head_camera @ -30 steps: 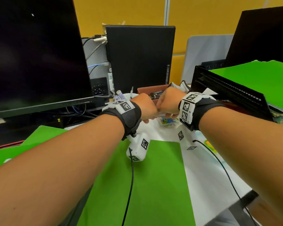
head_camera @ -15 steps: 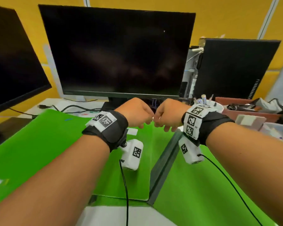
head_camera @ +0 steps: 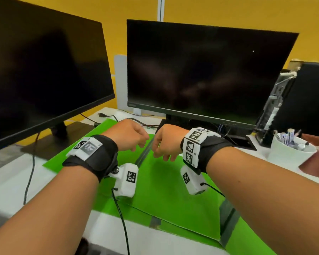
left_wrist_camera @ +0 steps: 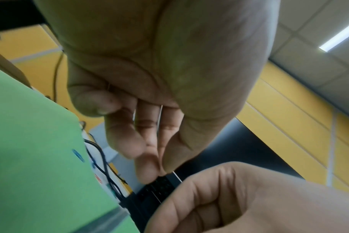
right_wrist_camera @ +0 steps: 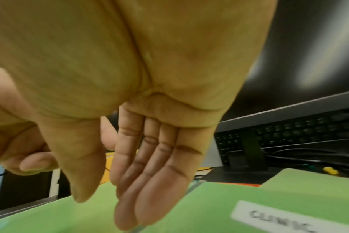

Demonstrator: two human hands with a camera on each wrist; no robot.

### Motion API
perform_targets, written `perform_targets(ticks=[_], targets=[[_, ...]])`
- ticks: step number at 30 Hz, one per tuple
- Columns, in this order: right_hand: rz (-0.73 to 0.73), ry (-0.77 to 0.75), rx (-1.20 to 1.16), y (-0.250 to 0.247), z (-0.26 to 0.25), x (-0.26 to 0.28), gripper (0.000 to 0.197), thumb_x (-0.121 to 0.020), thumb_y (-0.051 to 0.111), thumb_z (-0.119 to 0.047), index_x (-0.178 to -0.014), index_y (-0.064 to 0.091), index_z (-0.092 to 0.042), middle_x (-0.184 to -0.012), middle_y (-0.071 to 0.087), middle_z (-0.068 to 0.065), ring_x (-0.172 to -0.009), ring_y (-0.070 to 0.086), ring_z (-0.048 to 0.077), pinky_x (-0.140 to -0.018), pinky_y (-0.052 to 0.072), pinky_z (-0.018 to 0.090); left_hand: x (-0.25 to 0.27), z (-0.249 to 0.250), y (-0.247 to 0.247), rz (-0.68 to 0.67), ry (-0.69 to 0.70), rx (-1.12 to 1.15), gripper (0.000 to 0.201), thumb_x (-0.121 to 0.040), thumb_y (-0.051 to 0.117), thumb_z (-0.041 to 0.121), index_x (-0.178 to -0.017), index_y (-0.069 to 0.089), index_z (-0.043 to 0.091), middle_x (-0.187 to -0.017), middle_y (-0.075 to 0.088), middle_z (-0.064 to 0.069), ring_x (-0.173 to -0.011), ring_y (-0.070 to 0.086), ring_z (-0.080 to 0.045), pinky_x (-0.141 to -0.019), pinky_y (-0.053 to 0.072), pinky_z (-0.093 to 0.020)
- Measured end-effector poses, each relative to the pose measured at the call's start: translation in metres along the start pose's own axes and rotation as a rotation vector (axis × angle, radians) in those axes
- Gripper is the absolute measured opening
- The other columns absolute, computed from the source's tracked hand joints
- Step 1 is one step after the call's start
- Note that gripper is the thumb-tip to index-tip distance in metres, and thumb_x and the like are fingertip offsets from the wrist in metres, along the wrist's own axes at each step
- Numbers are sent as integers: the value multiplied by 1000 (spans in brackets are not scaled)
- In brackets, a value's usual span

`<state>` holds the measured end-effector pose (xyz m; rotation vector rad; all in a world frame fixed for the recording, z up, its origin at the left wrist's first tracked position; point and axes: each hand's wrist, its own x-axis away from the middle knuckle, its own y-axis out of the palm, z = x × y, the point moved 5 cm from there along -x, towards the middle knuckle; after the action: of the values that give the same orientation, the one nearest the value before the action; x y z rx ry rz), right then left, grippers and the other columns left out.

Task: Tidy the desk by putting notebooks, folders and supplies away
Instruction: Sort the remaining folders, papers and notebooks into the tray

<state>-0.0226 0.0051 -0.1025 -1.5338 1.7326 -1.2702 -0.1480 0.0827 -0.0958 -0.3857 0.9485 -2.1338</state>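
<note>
Saw a dark monitor (head_camera: 44, 74) at far left, and before it a green folder (head_camera: 68, 159) lying flat on the desk (head_camera: 11, 181). Found the left hand (head_camera: 127, 135) hovering just above that folder, fingers loosely curled around nothing, with the right hand (head_camera: 166, 142) close beside it, apart from it, fingers nearly straight, relaxed and likewise empty. Noted under the right hand a second green folder (head_camera: 169, 190) with a white label (right_wrist_camera: 279, 216), then another monitor (head_camera: 201, 70) behind and a white cup (head_camera: 287, 153) of pens at far right.
</note>
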Motion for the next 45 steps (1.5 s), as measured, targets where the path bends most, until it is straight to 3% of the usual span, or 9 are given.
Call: perform_targets(ticks=[7,11,17,25,30,34,39,42,45], targets=[[-126,-140,99,53,-68,-29,18,-85,81,-20,-102,76,-20,-70,77,2,-61,73,18,-68,65,32,29,-71,-39,39,-163,-18,11,-92,68,22,-87,77,20,-73,74,11,-55,64,-5,-56,43,-21],[-150,-205,139,81,-98,-39,22,-83,83,-15,-104,77,-18,-73,76,4,-46,64,11,-46,54,21,46,-98,-53,42,-229,-23,12,-93,66,15,-93,77,19,-77,74,9,-59,64,-6,-48,40,-17],[-210,-277,186,113,-125,-52,33,-79,85,-11,-110,77,-17,-74,74,4,-35,58,4,-42,45,15,68,-128,-65,34,-324,-23,16,-95,62,11,-96,77,16,-81,72,8,-62,64,-8,-41,40,-12],[-258,-328,171,134,-154,-50,37,-79,86,-15,-114,75,-17,-72,72,4,-38,59,7,-40,47,18,85,-156,-84,60,-434,-12,20,-88,62,12,-91,77,25,-83,78,5,-59,66,-4,-58,42,-22],[-162,-371,188,138,-169,-44,24,-81,85,-17,-105,78,-17,-47,55,-13,-38,52,1,-38,43,10,86,-157,-77,28,-434,-26,21,-89,59,9,-81,76,20,-82,77,-2,-60,66,-8,-58,43,-21],[-166,-356,134,141,-168,-42,17,-85,83,-16,-101,80,-11,-57,59,-12,-60,63,14,-57,54,20,84,-156,-75,30,-427,-28,26,-90,56,7,-78,75,20,-78,75,2,-62,69,-8,-59,45,-22],[-189,-347,104,138,-165,-41,18,-88,80,-21,-98,78,-6,-64,67,-1,-54,62,15,-75,64,34,82,-148,-79,40,-391,-23,26,-94,56,10,-84,77,21,-80,75,5,-63,71,-8,-58,48,-21],[-189,-274,-21,133,-155,-47,16,-90,78,-18,-94,75,-3,-83,77,17,-63,68,24,-75,65,46,80,-143,-79,33,-358,13,22,-99,57,20,-92,77,22,-88,77,6,-71,73,-12,-60,51,-24],[-136,-215,-141,117,-140,-52,15,-91,75,-17,-94,73,-3,-87,78,17,-68,71,27,-75,65,47,74,-136,-73,1,-326,43,19,-100,57,26,-101,76,24,-94,77,8,-74,73,-11,-61,52,-25]])
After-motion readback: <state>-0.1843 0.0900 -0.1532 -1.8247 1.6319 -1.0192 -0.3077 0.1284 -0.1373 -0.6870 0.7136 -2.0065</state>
